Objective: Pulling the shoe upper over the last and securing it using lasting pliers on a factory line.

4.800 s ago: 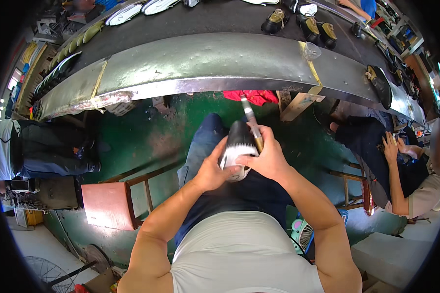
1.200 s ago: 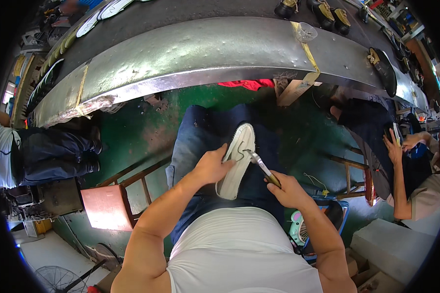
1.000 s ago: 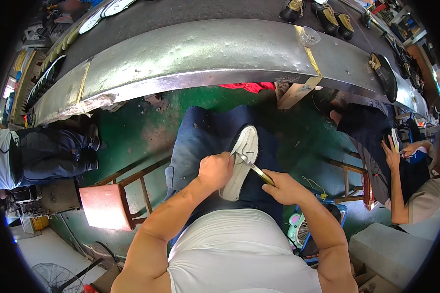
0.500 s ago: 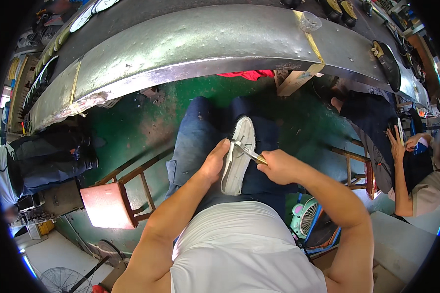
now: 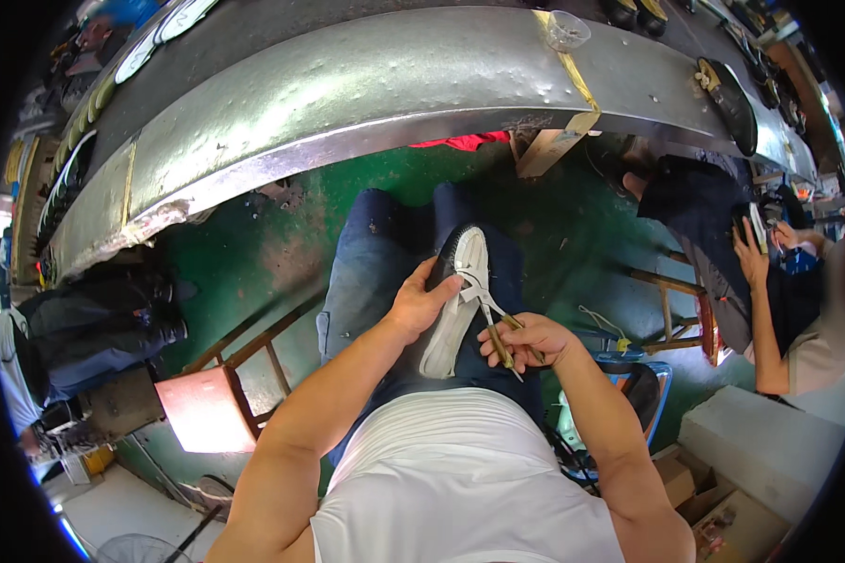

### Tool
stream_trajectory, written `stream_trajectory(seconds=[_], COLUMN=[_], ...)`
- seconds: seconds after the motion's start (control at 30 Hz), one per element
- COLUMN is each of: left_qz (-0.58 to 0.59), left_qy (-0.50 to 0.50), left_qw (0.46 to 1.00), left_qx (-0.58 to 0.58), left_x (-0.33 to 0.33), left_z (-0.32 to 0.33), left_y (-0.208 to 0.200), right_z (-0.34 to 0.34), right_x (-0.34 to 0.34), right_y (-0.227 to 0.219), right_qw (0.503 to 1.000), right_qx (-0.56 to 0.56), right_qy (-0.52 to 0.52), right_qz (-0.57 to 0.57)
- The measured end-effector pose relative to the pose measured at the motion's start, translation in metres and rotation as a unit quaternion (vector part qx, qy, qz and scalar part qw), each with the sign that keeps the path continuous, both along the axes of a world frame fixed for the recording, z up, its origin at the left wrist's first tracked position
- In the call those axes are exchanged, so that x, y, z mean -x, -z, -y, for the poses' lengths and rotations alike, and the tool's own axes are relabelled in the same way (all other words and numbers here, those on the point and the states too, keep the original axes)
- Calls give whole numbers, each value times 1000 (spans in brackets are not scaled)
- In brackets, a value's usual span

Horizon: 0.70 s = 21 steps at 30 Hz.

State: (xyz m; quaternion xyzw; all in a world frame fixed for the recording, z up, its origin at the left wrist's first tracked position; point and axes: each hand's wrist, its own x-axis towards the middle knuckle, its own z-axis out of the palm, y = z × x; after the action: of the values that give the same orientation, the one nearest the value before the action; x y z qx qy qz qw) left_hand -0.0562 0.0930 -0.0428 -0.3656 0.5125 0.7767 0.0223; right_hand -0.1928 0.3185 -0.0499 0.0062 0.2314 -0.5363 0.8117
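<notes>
A shoe (image 5: pixel 444 340) with a pale sole side and a dark upper lies sole-up across my lap, its toe pointing away. My left hand (image 5: pixel 421 302) is closed on the shoe's left side, thumb pressed on the pale edge strip near the middle. In my right hand (image 5: pixel 535 341) is a pair of pliers (image 5: pixel 500 347) with a metal head and yellowish handles, which stand spread between my fingers. The pliers' head reaches the middle of the shoe by my left thumb; whether it grips the strip I cannot tell. A thin pointed tip pokes out below my right fingers.
Ahead runs a metal-topped bench (image 5: pixel 347 84) with a clear plastic cup (image 5: pixel 567 31) and a dark shoe (image 5: pixel 729 105) on its edge. A stool (image 5: pixel 207 408) stands at left. Close by on the right sits a co-worker (image 5: pixel 770 310); another person's legs (image 5: pixel 94 319) show at left.
My right hand has moved down and turned, and the pliers' handles have spread apart. My left thumb has shifted onto the shoe's middle. The whole view has shifted slightly.
</notes>
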Motion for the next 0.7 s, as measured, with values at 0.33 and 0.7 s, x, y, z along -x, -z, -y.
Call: stream_trajectory(seconds=[0.33,0.7], left_qz=[87,121], left_qy=[27,133], left_qw=[993,981], left_qx=[69,72], left_x=[9,7], left_z=[2,14], left_y=[-17,-30], right_z=[11,44], right_x=[51,22], right_y=[-86,-96], right_qw=[876,712], right_qx=[-91,-95], right_qy=[-179,-147], right_qz=[-438,-680])
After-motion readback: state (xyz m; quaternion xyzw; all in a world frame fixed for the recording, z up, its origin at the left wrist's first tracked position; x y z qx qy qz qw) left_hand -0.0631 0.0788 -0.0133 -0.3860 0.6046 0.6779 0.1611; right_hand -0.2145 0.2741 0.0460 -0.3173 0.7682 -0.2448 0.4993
